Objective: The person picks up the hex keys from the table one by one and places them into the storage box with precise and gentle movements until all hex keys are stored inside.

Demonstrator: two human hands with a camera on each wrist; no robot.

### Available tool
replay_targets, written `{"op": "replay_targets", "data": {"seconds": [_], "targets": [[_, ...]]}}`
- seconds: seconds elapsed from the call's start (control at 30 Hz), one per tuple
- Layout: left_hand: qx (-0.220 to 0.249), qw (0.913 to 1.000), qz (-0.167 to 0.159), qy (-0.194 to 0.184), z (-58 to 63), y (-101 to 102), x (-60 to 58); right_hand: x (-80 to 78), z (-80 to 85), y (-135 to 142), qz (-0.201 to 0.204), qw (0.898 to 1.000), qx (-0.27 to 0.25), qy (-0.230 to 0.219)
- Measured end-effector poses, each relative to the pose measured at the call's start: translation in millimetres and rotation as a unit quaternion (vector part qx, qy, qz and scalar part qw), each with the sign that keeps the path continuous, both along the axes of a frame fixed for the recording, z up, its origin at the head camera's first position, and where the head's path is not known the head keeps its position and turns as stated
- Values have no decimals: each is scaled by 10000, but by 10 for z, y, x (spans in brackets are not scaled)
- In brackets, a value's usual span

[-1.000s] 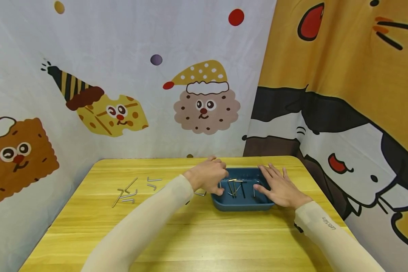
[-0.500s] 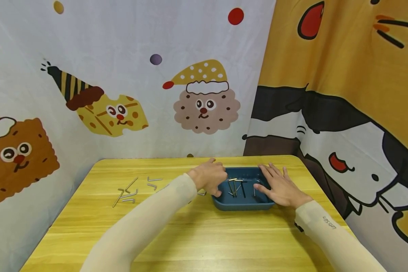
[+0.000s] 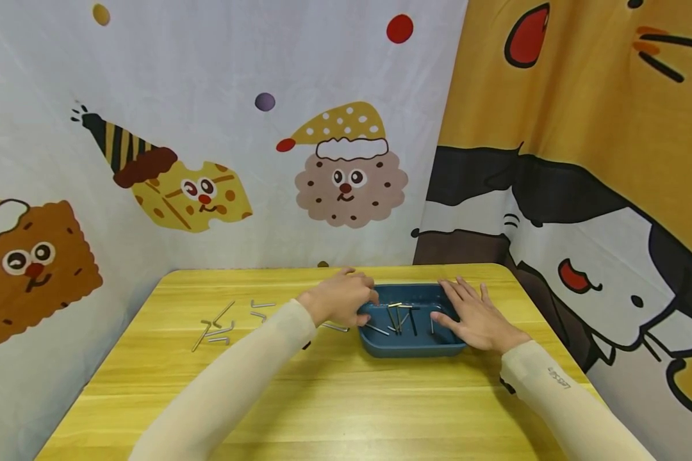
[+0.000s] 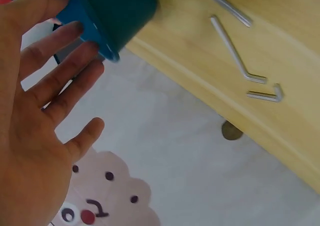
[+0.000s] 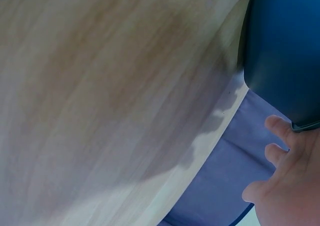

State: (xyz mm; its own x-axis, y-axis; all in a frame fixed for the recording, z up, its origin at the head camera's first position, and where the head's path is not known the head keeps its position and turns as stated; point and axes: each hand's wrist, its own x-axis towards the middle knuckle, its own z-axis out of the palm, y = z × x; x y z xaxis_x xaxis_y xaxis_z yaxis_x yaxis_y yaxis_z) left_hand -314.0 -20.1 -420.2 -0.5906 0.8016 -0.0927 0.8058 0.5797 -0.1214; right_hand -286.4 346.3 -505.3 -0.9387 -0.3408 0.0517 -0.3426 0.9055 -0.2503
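Note:
A blue rectangular tray (image 3: 412,351) stands on the table with several L-shaped hex keys in it, including a black hex key (image 3: 413,323). My left hand (image 3: 339,299) is over the tray's left end, its fingers spread and empty. In the left wrist view, the fingertips of that hand (image 4: 42,103) are right at the tray's rim (image 4: 114,56). One silver hex key (image 3: 377,330) lies just inside the tray below this hand. My right hand (image 3: 477,320) rests on the right rim, fingers extended and thumb reaching inside.
Just left of the tray, a silver hex key (image 3: 336,328) lies on the wooden table (image 3: 346,403). Farther left are several more, among them a brass-coloured hex key (image 3: 223,312) and a silver hex key (image 3: 263,305). A printed curtain (image 3: 219,77) hangs behind the table.
My left hand has let go of a silver hex key, which now lies in the tray's left end, and has shifted slightly left with its fingers loosened. The right hand has stayed put.

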Motion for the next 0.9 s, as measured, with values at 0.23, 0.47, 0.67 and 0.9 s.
{"op": "replay_targets", "data": {"seconds": [0.23, 0.47, 0.67, 0.9], "targets": [[670, 9971, 334, 137, -64, -242, -36, 8, 15, -17, -25, 10000, 22, 17], [1126, 9908, 676, 327, -187, -447, -25, 8, 11, -8, -49, 10000, 52, -30], [1232, 9843, 1254, 137, -300, -566, 0, 9, 19, -21, -46, 10000, 14, -23], [1364, 9715, 1940, 49, -479, -689, 69, 20, 14, -31, -62, 10000, -25, -3]]}}
